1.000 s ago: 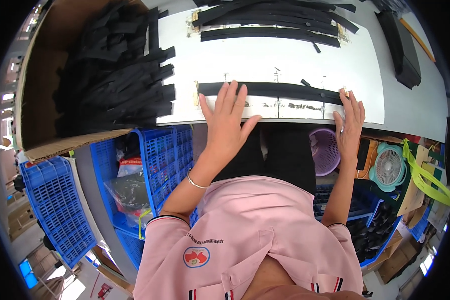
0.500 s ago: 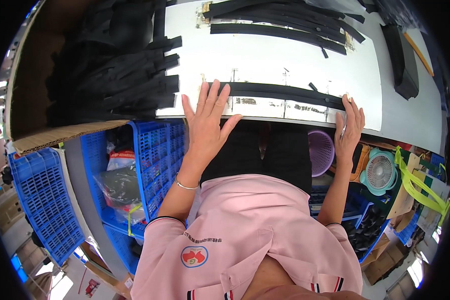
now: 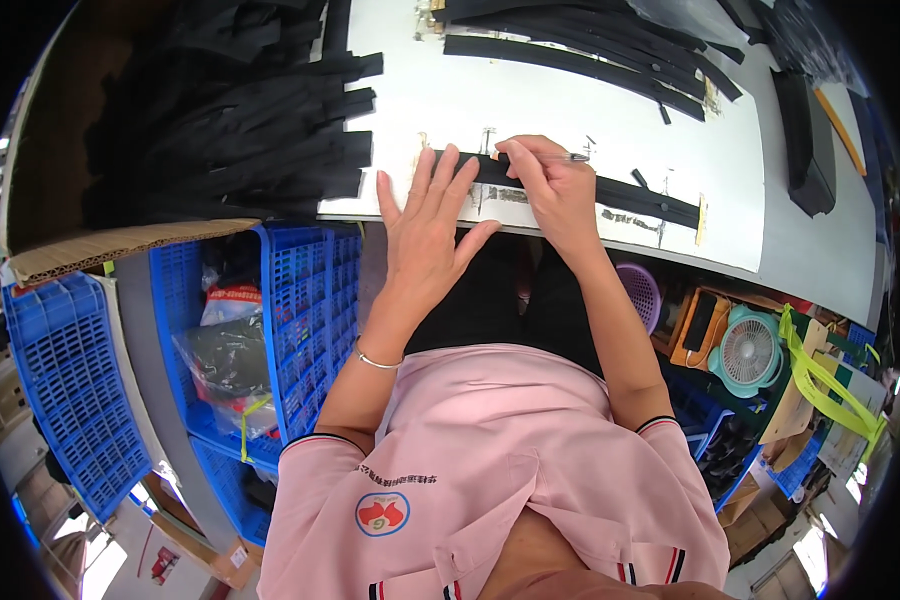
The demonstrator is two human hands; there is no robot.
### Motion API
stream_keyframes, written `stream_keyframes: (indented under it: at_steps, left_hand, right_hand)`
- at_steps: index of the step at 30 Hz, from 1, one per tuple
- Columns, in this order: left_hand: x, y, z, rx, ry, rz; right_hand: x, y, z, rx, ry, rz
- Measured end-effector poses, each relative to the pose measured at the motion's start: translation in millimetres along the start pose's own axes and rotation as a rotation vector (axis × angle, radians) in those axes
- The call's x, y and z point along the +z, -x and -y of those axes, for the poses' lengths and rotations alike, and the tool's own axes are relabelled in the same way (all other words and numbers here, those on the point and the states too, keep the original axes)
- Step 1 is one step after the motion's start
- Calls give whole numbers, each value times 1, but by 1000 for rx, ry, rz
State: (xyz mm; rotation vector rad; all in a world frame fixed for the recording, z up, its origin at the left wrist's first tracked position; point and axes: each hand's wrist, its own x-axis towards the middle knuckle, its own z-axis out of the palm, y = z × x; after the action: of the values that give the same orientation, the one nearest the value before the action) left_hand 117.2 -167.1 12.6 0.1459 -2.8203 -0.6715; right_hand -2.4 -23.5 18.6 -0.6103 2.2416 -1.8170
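The left hand [image 3: 432, 225] was laid flat and open, fingers spread, on the near edge of the white table [image 3: 560, 110], its fingertips resting on the left end of a long black strip [image 3: 610, 192]. The strip was stretched along the table edge, running from under the left fingertips past the right hand [image 3: 555, 190] and on to the right. The right hand was closed around a thin pen-like tool [image 3: 560, 157], which was held just above the strip, directly beside the left hand; whether the tip touched the strip could not be told. A thin bracelet [image 3: 375, 361] was worn on the left wrist.

To the left of the left hand, a heap of black strips [image 3: 240, 130] was piled in a cardboard box [image 3: 80, 255]. Beyond both hands, more black strips [image 3: 580, 45] were spread at the far side of the table. Below the left forearm, blue plastic crates [image 3: 300, 320] were stacked under the table; below and right of the right forearm, a small teal fan [image 3: 748, 352] and a purple basket [image 3: 640, 292] were seen
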Motion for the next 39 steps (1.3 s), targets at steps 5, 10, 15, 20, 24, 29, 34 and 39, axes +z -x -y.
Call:
stream_keyframes:
  at_steps: [5, 10, 15, 20, 24, 29, 34, 39]
  left_hand:
    - [2, 1, 4, -3, 23, -27]
    - [3, 2, 4, 1, 23, -40]
    - [5, 3, 4, 2, 19, -46]
    - [4, 3, 4, -1, 3, -53]
    - [3, 2, 3, -1, -7, -46]
    - [4, 0, 0, 16, 9, -37]
    - [3, 2, 1, -2, -12, -30]
    - [2, 2, 1, -8, -21, 14]
  right_hand:
    - [8, -1, -3, -46, 127, 15]
    - [10, -1, -6, -64, 147, 19]
    - [15, 1, -10, -113, 131, -48]
    - [6, 2, -7, -113, 128, 26]
    - [4, 2, -7, -148, 162, 108]
    - [3, 2, -10, -231, 216, 101]
    - [-18, 11, 1, -95, -23, 10]
    - [-69, 19, -8, -41, 181, -288]
